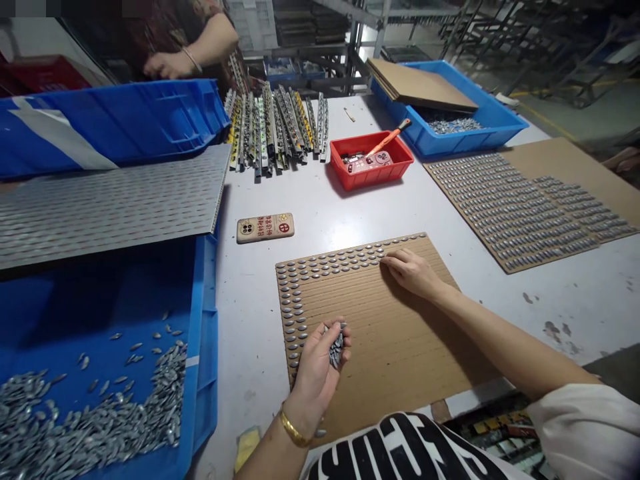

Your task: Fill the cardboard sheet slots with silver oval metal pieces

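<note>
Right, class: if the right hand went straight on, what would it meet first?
The right hand would meet the silver metal pieces lined up on the cardboard sheet, possibly already touching.

The white worktable [250, 320] carries a cardboard sheet [395, 353] studded with metal pieces nearby, a phone [265, 228] left of it, and a red plastic tray [371, 170] and bundled metal strips [275, 127] farther off.

tabletop [250, 320] | centre: cardboard sheet [395, 340] on tabletop, metal pieces [325, 261] in rows along its far and left edges | right hand [410, 273] on sheet; left hand [313, 380] above sheet, holding pieces | left: crate [205, 340] of loose pieces | behind sheet: phone [265, 228], small crate [373, 170] with knife [393, 135] | right: second cardboard sheet [585, 173], rows of pieces on it
</note>
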Available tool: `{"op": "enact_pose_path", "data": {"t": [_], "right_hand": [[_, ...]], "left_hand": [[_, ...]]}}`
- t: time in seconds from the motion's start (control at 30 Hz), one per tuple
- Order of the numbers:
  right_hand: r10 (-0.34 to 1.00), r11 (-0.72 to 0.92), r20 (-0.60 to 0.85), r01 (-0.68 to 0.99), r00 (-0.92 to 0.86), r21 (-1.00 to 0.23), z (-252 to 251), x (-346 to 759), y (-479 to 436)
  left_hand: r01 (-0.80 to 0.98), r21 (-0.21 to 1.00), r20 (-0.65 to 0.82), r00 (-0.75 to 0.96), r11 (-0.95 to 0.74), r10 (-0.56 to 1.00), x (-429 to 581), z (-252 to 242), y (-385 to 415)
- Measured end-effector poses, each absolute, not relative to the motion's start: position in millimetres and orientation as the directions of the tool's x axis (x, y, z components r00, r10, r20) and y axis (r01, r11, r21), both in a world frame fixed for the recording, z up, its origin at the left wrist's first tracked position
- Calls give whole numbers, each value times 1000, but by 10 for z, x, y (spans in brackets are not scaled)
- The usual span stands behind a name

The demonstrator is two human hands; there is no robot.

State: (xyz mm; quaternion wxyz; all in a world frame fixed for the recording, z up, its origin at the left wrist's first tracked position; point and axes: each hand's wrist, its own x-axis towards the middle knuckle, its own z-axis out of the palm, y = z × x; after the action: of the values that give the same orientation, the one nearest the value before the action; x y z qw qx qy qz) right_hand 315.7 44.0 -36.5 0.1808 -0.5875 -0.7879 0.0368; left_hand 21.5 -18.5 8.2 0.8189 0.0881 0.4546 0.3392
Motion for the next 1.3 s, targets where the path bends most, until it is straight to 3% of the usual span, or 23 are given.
{"op": "enact_pose_path", "data": {"t": [0.2,0.27,0.37,0.5,0.9,1.13,1.3], "right_hand": [[939,270,304,889,-159,-370,-133,2908,292],[949,289,272,780,-158,-555,19,2644,154],[942,291,148,517,-300,-805,206,2167,-64],[962,130,35,342,-269,-931,248,1701,-213],[961,34,-48,286,-274,-958,182,1541,-157],[959,123,21,346,-284,-930,161,1551,-83],[979,180,105,514,-172,-839,-76,1583,245]], "left_hand": [[-519,483,-644,334,705,688,195,96,-184],[-532,490,-642,316,691,698,182,115,-195],[-539,506,-643,285,674,711,139,163,-227],[-539,540,-646,226,646,729,50,208,-284],[-556,615,-559,192,559,806,-34,140,-333],[-601,526,-636,192,601,748,-78,193,-279],[-672,461,-703,123,580,701,-162,242,-222]]}}
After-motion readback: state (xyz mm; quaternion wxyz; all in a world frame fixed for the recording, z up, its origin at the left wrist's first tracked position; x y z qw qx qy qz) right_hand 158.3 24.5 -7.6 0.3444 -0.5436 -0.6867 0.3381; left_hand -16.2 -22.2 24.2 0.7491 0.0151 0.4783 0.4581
